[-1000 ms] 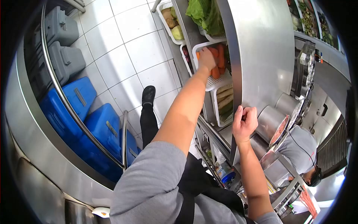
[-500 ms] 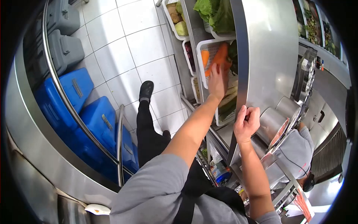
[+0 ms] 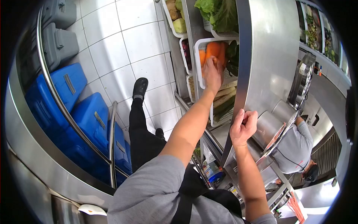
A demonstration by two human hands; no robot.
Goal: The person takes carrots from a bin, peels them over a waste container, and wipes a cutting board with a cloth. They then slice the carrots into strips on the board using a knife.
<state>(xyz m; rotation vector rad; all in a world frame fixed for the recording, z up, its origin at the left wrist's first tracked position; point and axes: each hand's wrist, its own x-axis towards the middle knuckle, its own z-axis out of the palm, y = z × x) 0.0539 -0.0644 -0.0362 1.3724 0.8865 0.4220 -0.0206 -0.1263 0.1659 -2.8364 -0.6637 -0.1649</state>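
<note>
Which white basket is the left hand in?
The carrot basket: the left hand rests on orange carrots there. It sits under the lettuce and above the long-vegetable basket. The right hand grips the door edge.

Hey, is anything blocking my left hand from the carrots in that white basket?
Nothing visible does. The left hand is inside the white basket, touching the carrots; nothing lies between them. The right hand grips the edge of the steel door, which stands off to the side.
</note>
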